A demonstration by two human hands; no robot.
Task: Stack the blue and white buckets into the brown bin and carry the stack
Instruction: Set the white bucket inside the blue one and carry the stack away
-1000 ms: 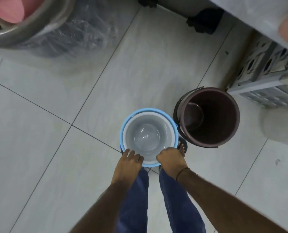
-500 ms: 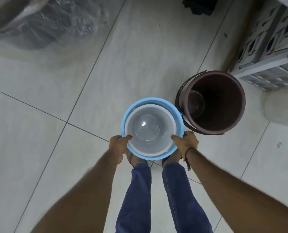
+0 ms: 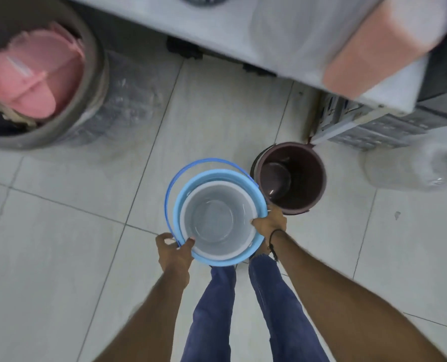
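Note:
The white bucket [image 3: 217, 220] is nested inside the blue bucket [image 3: 206, 178], whose blue handle hangs out to the left and back. I hold the pair above the floor in front of my legs. My left hand [image 3: 174, 253] grips the blue rim at its near left, thumb over the edge. My right hand [image 3: 270, 222] grips the rim on the right side. The brown bin [image 3: 291, 176] stands upright on the tiles just right of the buckets, its mouth open upward and a black handle down its left side.
A big grey tub [image 3: 94, 82] with a pink lid inside stands at the far left. A grey counter [image 3: 217, 24] runs along the back. Perforated grey crates [image 3: 368, 129] and a clear water jug [image 3: 413, 168] sit at the right, close to the bin.
The nested buckets have come up off the floor in both hands and tilted, and the blue handle has swung out to the left. The view has tipped up toward the counter.

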